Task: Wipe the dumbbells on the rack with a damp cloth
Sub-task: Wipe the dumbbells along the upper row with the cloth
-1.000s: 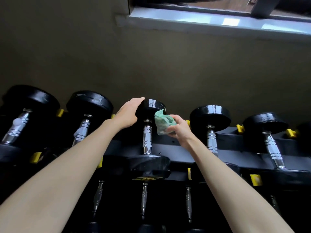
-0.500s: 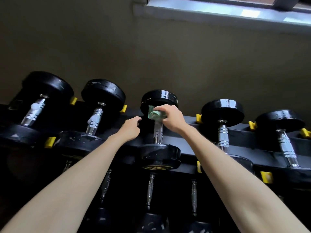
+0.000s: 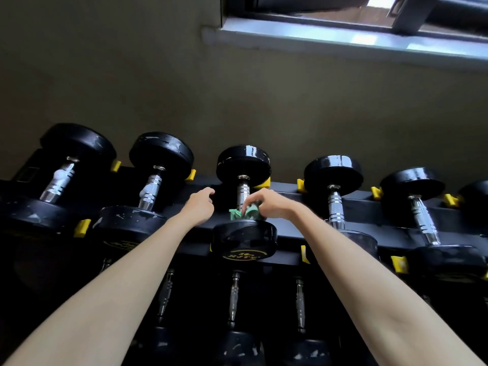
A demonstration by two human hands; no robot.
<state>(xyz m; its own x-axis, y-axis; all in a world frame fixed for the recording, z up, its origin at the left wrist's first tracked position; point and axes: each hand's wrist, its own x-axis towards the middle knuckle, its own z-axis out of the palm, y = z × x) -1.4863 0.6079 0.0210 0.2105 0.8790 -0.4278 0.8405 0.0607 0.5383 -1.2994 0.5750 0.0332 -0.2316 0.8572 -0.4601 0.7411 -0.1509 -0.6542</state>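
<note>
A black dumbbell with a chrome handle lies in the middle of the top row of the black rack. My right hand grips a crumpled green cloth against the lower end of that handle, just above the near weight head. My left hand hovers to the left of the handle with its fingers loosely curled and nothing in it. Whether it touches the rack I cannot tell.
Two larger dumbbells lie to the left on the top row, others to the right, parted by yellow stops. A lower row of dumbbells sits beneath. A wall and window sill rise behind.
My right hand has slid the cloth down the handle from under the far head to the near end. My left hand left the far head and dropped beside the handle.
</note>
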